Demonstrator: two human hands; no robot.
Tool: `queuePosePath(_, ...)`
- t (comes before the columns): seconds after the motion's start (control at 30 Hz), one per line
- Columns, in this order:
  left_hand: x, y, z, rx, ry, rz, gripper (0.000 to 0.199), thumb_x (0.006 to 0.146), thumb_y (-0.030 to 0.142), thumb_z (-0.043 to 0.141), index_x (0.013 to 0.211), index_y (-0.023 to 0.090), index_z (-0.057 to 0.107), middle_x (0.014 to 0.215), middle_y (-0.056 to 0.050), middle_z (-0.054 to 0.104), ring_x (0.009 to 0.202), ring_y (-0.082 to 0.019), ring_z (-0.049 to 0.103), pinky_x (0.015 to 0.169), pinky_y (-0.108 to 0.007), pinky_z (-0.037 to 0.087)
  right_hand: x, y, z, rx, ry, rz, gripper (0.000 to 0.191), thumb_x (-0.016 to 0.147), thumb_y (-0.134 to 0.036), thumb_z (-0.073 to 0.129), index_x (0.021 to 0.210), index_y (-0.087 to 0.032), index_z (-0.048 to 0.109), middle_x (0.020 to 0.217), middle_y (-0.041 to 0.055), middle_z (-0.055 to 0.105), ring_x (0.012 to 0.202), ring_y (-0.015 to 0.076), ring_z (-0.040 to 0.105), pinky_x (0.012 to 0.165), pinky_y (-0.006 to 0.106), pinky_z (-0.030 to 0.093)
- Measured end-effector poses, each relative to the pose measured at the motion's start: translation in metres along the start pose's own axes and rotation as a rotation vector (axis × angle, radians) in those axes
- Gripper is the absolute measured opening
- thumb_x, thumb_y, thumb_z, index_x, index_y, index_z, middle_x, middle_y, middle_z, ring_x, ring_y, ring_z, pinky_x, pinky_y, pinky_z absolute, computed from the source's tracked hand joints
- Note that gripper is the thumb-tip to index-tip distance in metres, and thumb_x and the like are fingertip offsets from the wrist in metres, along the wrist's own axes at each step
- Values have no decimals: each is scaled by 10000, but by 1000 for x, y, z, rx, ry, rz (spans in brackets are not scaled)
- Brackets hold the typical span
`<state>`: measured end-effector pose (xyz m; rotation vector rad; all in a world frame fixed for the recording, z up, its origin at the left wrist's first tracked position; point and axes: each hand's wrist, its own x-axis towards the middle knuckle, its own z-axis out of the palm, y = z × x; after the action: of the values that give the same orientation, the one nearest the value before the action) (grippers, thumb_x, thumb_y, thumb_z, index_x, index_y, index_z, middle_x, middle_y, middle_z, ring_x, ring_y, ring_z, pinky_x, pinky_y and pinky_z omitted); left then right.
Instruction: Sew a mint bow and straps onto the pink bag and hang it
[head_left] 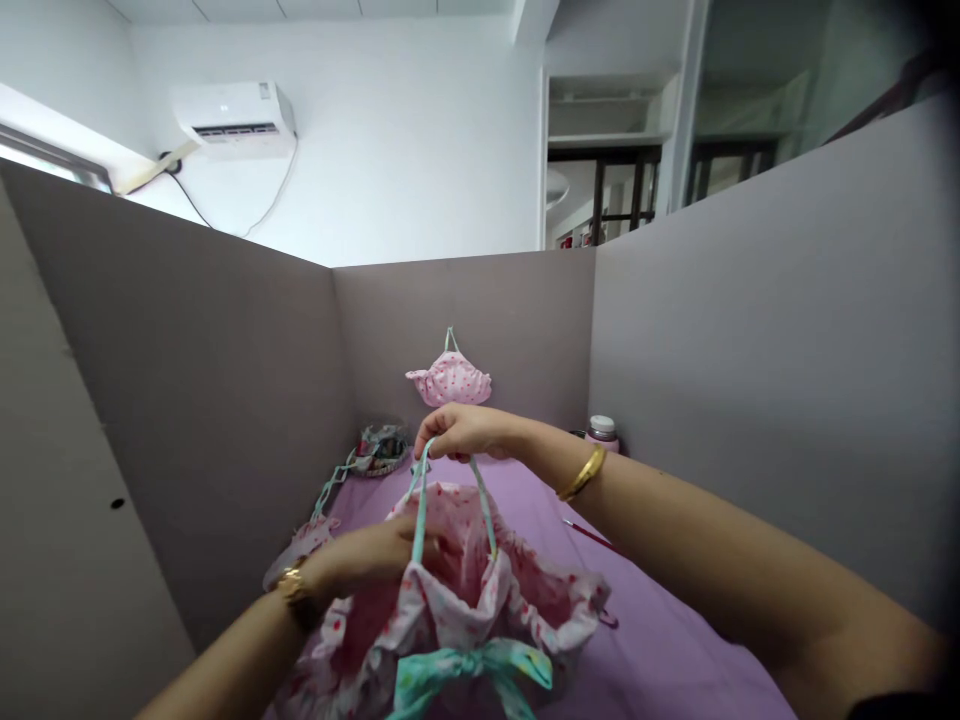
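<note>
A pink-and-white dotted cloth piece (pixel 465 600) with gathered edges hangs in front of me, its top opening facing up. My right hand (pixel 457 430) pinches its mint-green strap (pixel 421 510) at the top of the loop and holds it upright. My left hand (pixel 420 550) reaches inside the opening, behind the strap, with its slightly blurred fingers stretched out and partly hidden by the cloth. On the near side a mint-green bow (pixel 472 665) is tied.
Grey partitions (pixel 465 300) enclose a table with a purple cloth (pixel 660 620). A similar dotted piece (pixel 450 380) hangs on the back panel. A basket (pixel 381 450) and another strapped piece (pixel 304 550) lie left. At right are a white-lidded jar (pixel 602 430) and a thin red tool (pixel 589 534).
</note>
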<state>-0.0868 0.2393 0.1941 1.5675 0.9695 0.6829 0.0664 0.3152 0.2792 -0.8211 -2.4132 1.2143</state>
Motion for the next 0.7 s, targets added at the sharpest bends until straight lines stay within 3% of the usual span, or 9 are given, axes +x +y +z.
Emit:
queuePosePath(0.1, -4, 19, -15, 77, 134, 30, 401, 858, 472, 383, 993, 161, 599, 752, -42, 658, 714, -171, 622, 658, -284, 477, 3, 10, 1, 50, -55, 12, 118, 691, -52, 492, 738, -119, 576, 541, -53, 482, 405, 30, 361, 400, 170, 272)
queuePosePath(0.2, -2, 32, -16, 278, 351, 165, 296, 765, 427, 536, 799, 150, 633, 613, -7, 577, 616, -163, 551, 636, -285, 440, 3, 10, 7, 99, -87, 1, 96, 705, -45, 494, 726, -123, 545, 529, -49, 508, 393, 37, 397, 398, 170, 298)
queuePosePath(0.33, 6, 37, -10, 385, 544, 323, 139, 713, 326, 592, 687, 191, 612, 849, -25, 569, 914, -209, 493, 816, -284, 367, 3, 6, 10, 153, -41, -41, 107, 734, -33, 471, 731, -134, 508, 496, -57, 487, 386, 53, 417, 390, 177, 311)
queuePosePath(0.4, 13, 36, -11, 375, 537, 353, 125, 733, 311, 559, 713, 191, 589, 833, -24, 569, 878, -193, 511, 793, -280, 380, 4, 5, 7, 177, 4, -65, 107, 731, -32, 490, 757, -135, 504, 501, -57, 491, 392, 55, 416, 387, 175, 306)
queuePosePath(0.47, 22, 36, -16, 326, 498, 336, 117, 745, 301, 531, 748, 185, 544, 671, 12, 536, 645, -145, 516, 630, -259, 412, 5, 7, 1, 209, 65, -93, 128, 719, -33, 523, 797, -134, 508, 516, -57, 494, 413, 54, 422, 402, 171, 312)
queuePosePath(0.53, 31, 39, -22, 264, 490, 311, 123, 740, 286, 527, 808, 188, 497, 552, 66, 447, 460, -96, 418, 467, -211, 353, 3, 11, -3, 258, 158, -130, 135, 725, -66, 558, 834, -134, 518, 581, -45, 513, 482, 54, 451, 449, 164, 339)
queuePosePath(0.63, 39, 47, -29, 193, 534, 298, 144, 739, 253, 502, 864, 186, 478, 501, 101, 369, 389, -64, 318, 392, -170, 265, -9, 26, 0, 354, 331, -171, 63, 803, -171, 514, 861, -152, 502, 715, -21, 528, 610, 54, 486, 552, 159, 376)
queuePosePath(0.7, 42, 52, -28, 165, 552, 284, 100, 752, 245, 464, 820, 176, 489, 491, 97, 372, 378, -54, 290, 378, -161, 232, -20, 43, 13, 404, 372, -148, 82, 843, -218, 441, 816, -156, 487, 716, -12, 531, 606, 62, 492, 565, 180, 385)
